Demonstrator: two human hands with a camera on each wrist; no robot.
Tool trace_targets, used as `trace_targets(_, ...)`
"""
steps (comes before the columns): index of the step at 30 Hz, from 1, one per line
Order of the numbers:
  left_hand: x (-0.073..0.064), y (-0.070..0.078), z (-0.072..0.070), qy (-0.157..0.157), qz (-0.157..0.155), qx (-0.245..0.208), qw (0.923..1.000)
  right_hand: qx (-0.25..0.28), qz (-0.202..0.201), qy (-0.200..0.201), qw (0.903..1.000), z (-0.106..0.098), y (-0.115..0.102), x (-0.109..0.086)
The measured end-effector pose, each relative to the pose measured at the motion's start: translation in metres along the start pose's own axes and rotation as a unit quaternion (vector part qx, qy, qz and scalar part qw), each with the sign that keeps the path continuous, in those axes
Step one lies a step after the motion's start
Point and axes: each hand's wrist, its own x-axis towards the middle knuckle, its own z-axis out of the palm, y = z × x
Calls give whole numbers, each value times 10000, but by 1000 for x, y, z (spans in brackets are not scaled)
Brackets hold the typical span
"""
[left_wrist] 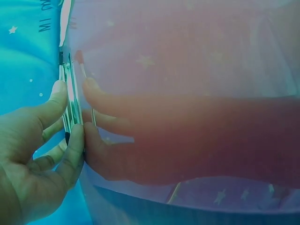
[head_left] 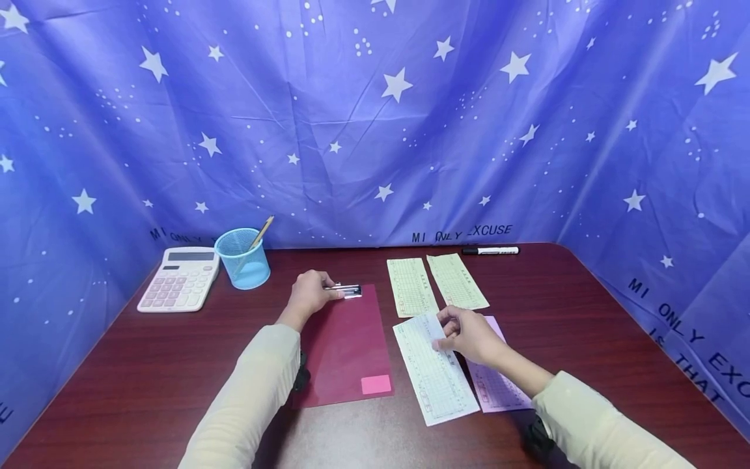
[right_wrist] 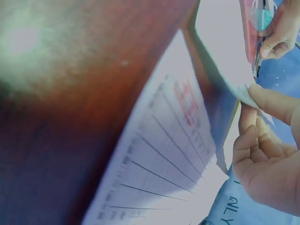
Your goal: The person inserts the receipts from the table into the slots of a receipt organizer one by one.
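A dark red clipboard (head_left: 346, 345) with a pink label (head_left: 375, 384) lies on the table. My left hand (head_left: 310, 293) pinches its metal clip (head_left: 351, 291) at the top edge; in the left wrist view, thumb and fingers hold the clip (left_wrist: 72, 105), and the hand is mirrored in the glossy board. To the right, my right hand (head_left: 471, 335) pinches the upper edge of a white printed slip (head_left: 436, 374). That slip (right_wrist: 227, 47) bends up between thumb and fingers in the right wrist view. Partly beneath the hand lies a purple printed slip (head_left: 498, 387).
Two pale yellow-green slips, one left (head_left: 412, 286) and one right (head_left: 458, 281), lie beyond the right hand. A black-and-white marker (head_left: 492, 250) is at the back edge. Back left stand a blue mesh pen cup (head_left: 249, 267) with a pencil (head_left: 262, 231) and a calculator (head_left: 180, 280).
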Motion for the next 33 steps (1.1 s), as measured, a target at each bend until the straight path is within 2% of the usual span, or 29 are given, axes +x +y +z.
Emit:
trace_targets(4,0,-2,-1,21,-21,1,10000,35,-263,-81,9996,-4,2,4)
trace_targets(8,-1,-3,-2,30,-48,-14,10000,488,-142,-572,9971,-5,0,6)
trace_targets(12,-2,-4,-2,31,-40,-22,10000,1214,160,-1148,9858,-4,-6,8)
trace_targets(18,-2,-2,-2,16,-50,-19,10000,1717,479,-1518,9722,1,-8,10)
trace_targets(24,-2,-1,-1,1,-107,-30,9999,2276,272,-1815,9563,8,-5,11)
trace_targets(27,-3,0,-1,-9,-123,-22,9999,2132,-37,-1808,9601,9,-5,11)
trace_targets(30,-3,0,-1,-23,-149,-8,9999,1609,-436,-1704,9712,6,-10,12)
trace_targets(33,-3,1,-1,-39,-198,1,9998,1141,-747,-1658,9767,3,-17,15)
